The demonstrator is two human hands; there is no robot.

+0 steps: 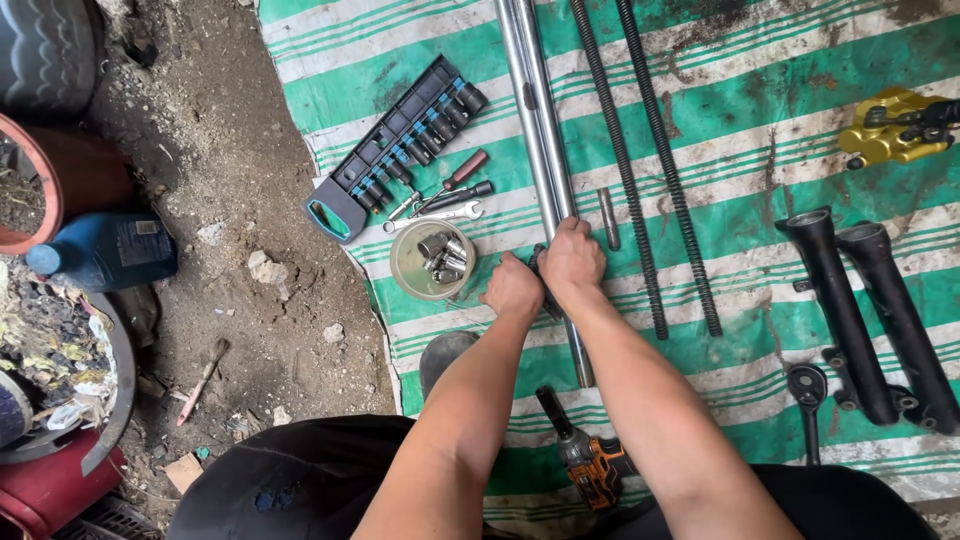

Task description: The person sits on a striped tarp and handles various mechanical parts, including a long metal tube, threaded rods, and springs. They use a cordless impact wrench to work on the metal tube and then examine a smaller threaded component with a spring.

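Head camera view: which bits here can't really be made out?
- Chrome tubes: the part under the left hand and right hand is covered; the top ends are cut off by the frame edge.
- Whatever the fingers grip: hidden by the hands themselves.
- Long springs: upper ends cut off.
- Small parts in the round bowl: too small to identify.

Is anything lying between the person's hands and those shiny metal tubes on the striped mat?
Nothing visible does. The right hand already rests on the metal tubes, and the left hand sits right beside them. The small tub of sockets lies off to the left, clear of both hands.
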